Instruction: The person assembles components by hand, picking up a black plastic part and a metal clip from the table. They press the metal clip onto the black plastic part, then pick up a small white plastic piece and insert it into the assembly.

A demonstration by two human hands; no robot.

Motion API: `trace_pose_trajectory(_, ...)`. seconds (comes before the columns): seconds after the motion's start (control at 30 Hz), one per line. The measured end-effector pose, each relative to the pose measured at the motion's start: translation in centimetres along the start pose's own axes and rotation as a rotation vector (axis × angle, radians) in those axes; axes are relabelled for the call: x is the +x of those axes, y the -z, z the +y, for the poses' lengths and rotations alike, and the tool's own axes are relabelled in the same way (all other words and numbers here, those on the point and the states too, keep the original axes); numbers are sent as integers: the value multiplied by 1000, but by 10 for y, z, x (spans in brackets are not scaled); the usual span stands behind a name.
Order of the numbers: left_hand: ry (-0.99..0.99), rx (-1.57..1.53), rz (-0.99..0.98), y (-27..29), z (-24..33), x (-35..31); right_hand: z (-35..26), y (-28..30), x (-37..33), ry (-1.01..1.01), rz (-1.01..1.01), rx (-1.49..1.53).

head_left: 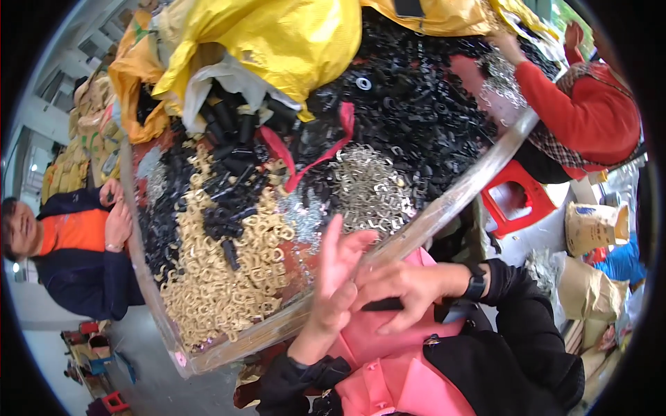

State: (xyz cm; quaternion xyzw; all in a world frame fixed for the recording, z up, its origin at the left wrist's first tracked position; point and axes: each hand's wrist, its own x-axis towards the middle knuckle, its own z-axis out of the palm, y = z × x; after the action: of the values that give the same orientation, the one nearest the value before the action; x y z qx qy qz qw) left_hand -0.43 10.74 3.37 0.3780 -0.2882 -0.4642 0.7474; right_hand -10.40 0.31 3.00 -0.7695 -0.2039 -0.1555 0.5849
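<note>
My left hand [333, 291] is raised over the table's near edge, palm showing and fingers stretched out. Against it, my right hand [406, 288] has its thumb apart from the bent fingers, some of which are hidden at the left palm. I see nothing held in either hand. A black watch [475, 282] is on my right wrist. Just beyond my hands lie a heap of silver U-shaped metal clips [371, 191] and a patch of tiny silvery pieces [303, 216]. Further left spreads a heap of beige curved pieces [222, 277].
Black plastic parts [423, 97] cover much of the wood-rimmed table [257, 331]. Yellow sacks [277, 41] lie at the back, a pink-red strap [319, 156] before them. One person [90, 243] stands left; another in red sleeves [583, 114] works far right. A red stool [517, 197] stands right.
</note>
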Motion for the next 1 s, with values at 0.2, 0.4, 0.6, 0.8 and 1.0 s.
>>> trace_pose_trajectory(0.2,18,183,249,49,18,-7,-37,86,-85,-317,-120,-410)
trace_pose_trajectory(0.4,129,309,343,73,4,-18,-45,87,-98,-585,-39,-685)
trace_pose_trajectory(0.6,83,1038,356,87,26,-6,10,93,-42,-447,89,-903)
trace_pose_trajectory(0.8,-432,1889,281,94,51,34,46,86,8,-432,147,-1241)
trace_pose_trajectory(1.0,-63,2223,362,134,63,55,47,95,-10,-443,221,-1212)
